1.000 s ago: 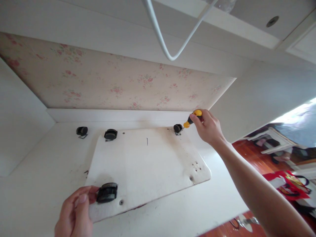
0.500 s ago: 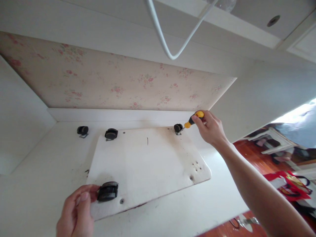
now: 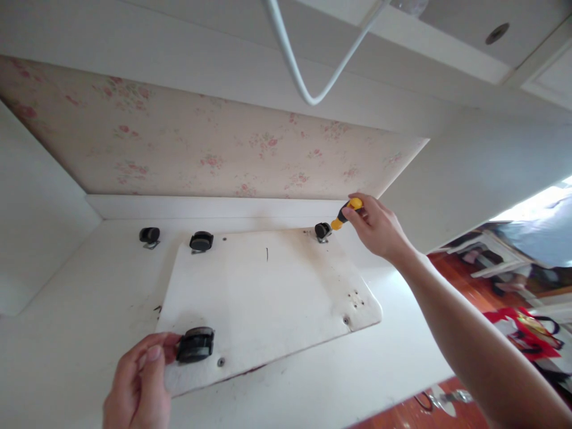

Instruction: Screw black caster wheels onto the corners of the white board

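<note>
A white board [image 3: 272, 298] lies on a white surface with black caster wheels at three of its corners. My right hand [image 3: 375, 223] grips a yellow and black screwdriver [image 3: 345, 213], whose tip end is at the metal plate of the far right caster [image 3: 322, 230]. At the near left corner, the fingers of my left hand [image 3: 140, 378] are closed on the side of another caster [image 3: 195, 345]. A third caster [image 3: 201, 241] stands at the board's far left corner. Several small screw holes [image 3: 356, 299] show at the near right corner, where no wheel stands.
Off the board, a loose caster [image 3: 149, 235] lies to the left on the white surface [image 3: 102, 286]. A white cable [image 3: 308, 95] hangs from above. Behind is a flowered wall panel [image 3: 232, 149]. A red bag [image 3: 527, 333] is on the wooden floor at the right.
My right hand and the screwdriver handle have shifted slightly up and left, so the screwdriver stands a little steeper at the caster. My left hand stays on its caster.
</note>
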The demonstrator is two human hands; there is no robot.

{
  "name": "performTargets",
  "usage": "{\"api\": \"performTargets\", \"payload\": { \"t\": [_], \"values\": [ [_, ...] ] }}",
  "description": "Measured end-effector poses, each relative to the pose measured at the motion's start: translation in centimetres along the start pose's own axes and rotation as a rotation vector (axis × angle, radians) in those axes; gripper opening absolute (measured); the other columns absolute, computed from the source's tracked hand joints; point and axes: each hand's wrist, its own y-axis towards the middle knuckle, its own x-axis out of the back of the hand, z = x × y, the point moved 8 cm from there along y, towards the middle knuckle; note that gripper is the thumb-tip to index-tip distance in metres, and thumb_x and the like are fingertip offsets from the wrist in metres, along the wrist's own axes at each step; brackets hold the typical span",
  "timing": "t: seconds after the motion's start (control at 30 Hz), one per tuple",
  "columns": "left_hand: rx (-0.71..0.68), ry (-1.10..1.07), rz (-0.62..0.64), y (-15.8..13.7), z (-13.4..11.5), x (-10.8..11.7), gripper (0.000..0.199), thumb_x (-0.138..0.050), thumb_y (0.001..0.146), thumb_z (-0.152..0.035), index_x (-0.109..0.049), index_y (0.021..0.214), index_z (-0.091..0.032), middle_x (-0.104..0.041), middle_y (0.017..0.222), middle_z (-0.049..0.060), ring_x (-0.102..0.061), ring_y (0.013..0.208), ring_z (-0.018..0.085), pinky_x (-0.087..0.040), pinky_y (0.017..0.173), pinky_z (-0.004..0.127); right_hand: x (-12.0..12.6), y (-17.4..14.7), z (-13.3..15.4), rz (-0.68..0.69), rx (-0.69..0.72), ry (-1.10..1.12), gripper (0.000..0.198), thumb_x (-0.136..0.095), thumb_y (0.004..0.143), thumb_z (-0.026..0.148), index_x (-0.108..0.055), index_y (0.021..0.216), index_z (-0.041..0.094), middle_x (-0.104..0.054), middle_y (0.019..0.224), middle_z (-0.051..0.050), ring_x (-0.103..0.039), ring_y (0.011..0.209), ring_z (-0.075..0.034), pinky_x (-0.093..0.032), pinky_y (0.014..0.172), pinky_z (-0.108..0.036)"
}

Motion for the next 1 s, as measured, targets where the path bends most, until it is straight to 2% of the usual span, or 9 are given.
{"api": "performTargets", "payload": {
  "t": [0.2,0.37,0.5,0.57,0.63,0.77,0.9,0.93,1.0],
  "values": [
    [-0.002,0.005,-0.014,-0.2,-0.5,0.1,0.045,-0.055,0.084,-0.063,-0.061,0.098,-0.02,-0.07,0.089,0.005,-0.065,0.081,0.022,-0.052,0.072,0.032,-0.2,1.9,0.5,0.171,0.073,-0.171,0.04,-0.044,0.095,0.044,-0.054,0.13,0.027,-0.069,0.113,-0.01,-0.066,0.083,-0.027,-0.046,0.073,-0.039],
    [-0.015,-0.051,-0.029,-0.4,-1.0,-0.1,0.042,-0.057,0.084,-0.06,-0.061,0.096,-0.019,-0.069,0.091,0.005,-0.064,0.079,0.02,-0.052,0.073,0.031,-0.4,3.1,1.3,0.331,0.143,-0.271,0.052,-0.034,0.097,0.043,-0.042,0.143,0.022,-0.063,0.126,-0.015,-0.064,0.097,-0.031,-0.046,0.075,-0.041],
    [-0.058,-0.07,-0.048,-0.4,-1.2,0.0,0.043,-0.059,0.083,-0.06,-0.061,0.095,-0.019,-0.068,0.089,0.005,-0.063,0.076,0.019,-0.051,0.069,0.03,0.5,4.2,2.1,0.35,0.082,-0.487,0.051,-0.028,0.096,0.053,-0.069,0.103,0.024,-0.07,0.099,-0.014,-0.064,0.088,-0.034,-0.045,0.067,-0.044],
    [-0.054,-0.075,-0.047,-0.4,-1.3,-0.1,0.043,-0.059,0.083,-0.059,-0.061,0.095,-0.018,-0.068,0.089,0.005,-0.063,0.076,0.019,-0.051,0.07,0.031,0.7,4.8,2.3,0.353,0.025,-0.579,0.058,-0.029,0.093,0.061,-0.072,0.085,0.023,-0.069,0.086,-0.016,-0.064,0.085,-0.037,-0.044,0.065,-0.046],
    [-0.042,-0.082,-0.047,-0.4,-1.3,-0.1,0.043,-0.059,0.083,-0.059,-0.061,0.095,-0.018,-0.067,0.089,0.005,-0.063,0.076,0.019,-0.051,0.071,0.031,0.7,5.2,2.4,0.345,-0.001,-0.605,0.063,-0.031,0.09,0.068,-0.072,0.08,0.022,-0.067,0.08,-0.018,-0.064,0.085,-0.04,-0.044,0.066,-0.05],
    [-0.03,-0.097,-0.061,-0.4,-1.2,0.0,0.044,-0.061,0.081,-0.06,-0.061,0.095,-0.018,-0.067,0.089,0.005,-0.063,0.076,0.019,-0.05,0.07,0.031,-0.7,5.2,1.7,0.345,0.044,-0.52,0.058,-0.027,0.093,0.063,-0.069,0.103,0.023,-0.068,0.091,-0.018,-0.064,0.09,-0.04,-0.045,0.073,-0.056],
    [-0.005,-0.109,-0.059,-0.5,-0.7,0.0,0.045,-0.062,0.08,-0.06,-0.062,0.096,-0.018,-0.068,0.089,0.005,-0.063,0.075,0.018,-0.049,0.068,0.03,-3.1,4.7,2.4,0.442,0.344,-0.271,0.044,-0.034,0.094,0.041,-0.058,0.125,0.021,-0.053,0.137,-0.017,-0.056,0.115,-0.035,-0.046,0.087,-0.051],
    [0.003,-0.113,-0.062,-0.5,-0.6,0.0,0.045,-0.062,0.08,-0.061,-0.062,0.096,-0.018,-0.068,0.089,0.004,-0.063,0.075,0.018,-0.049,0.067,0.029,-3.3,4.8,2.4,0.459,0.358,-0.212,0.045,-0.036,0.093,0.039,-0.055,0.13,0.021,-0.051,0.14,-0.017,-0.056,0.116,-0.034,-0.047,0.088,-0.049],
    [0.017,-0.121,-0.067,-0.5,-0.3,0.1,0.046,-0.063,0.079,-0.061,-0.062,0.096,-0.018,-0.068,0.089,0.004,-0.063,0.075,0.018,-0.049,0.067,0.029,-3.4,5.4,1.7,0.466,0.239,-0.167,0.05,-0.04,0.092,0.038,-0.048,0.137,0.022,-0.062,0.126,-0.017,-0.062,0.106,-0.032,-0.05,0.083,-0.047]
  ]
}}
